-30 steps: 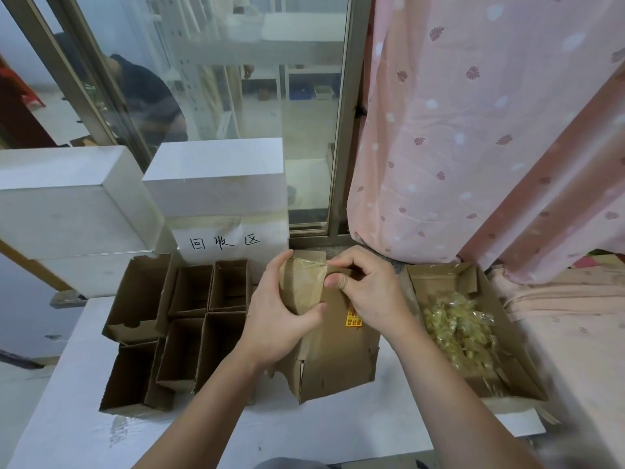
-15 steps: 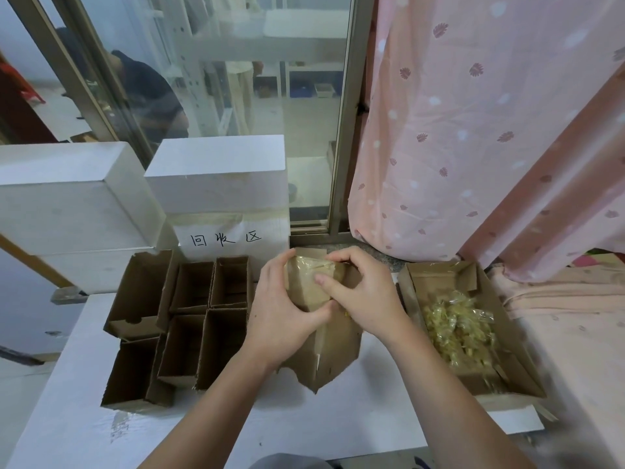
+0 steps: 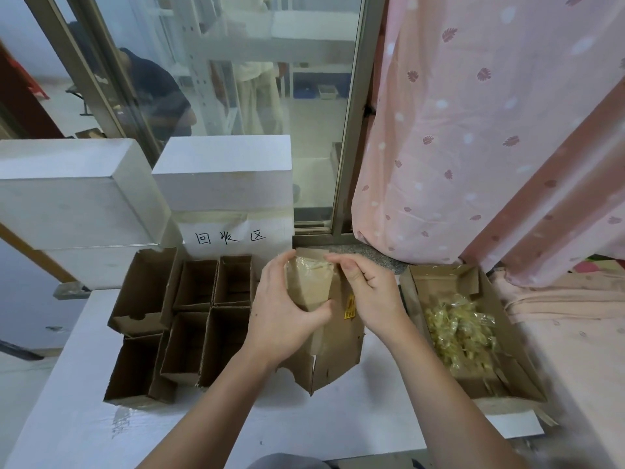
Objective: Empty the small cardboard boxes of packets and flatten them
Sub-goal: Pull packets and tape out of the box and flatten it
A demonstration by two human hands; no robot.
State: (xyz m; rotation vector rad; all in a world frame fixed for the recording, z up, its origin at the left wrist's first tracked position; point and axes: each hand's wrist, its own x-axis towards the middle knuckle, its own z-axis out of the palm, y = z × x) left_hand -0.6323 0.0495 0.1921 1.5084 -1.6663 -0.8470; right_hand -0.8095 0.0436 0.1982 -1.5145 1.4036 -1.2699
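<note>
Cardboard box (image 3: 333, 336) stands on end mid-counter; my left hand (image 3: 282, 316) grips its side, my right hand (image 3: 367, 292) pinches its taped top flap. Tape may tear unevenly, jerking the box toward the packets (image 3: 461, 330) tray at right.

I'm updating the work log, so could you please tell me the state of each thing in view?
Small brown cardboard box with yellow label: held upright, taped top shut.
Left hand: grips the box's side.
Right hand: pinches its top.
Open brown cardboard tray: holds clear yellowish packets.
Cluster of opened brown boxes: empty, unflattened.
</note>
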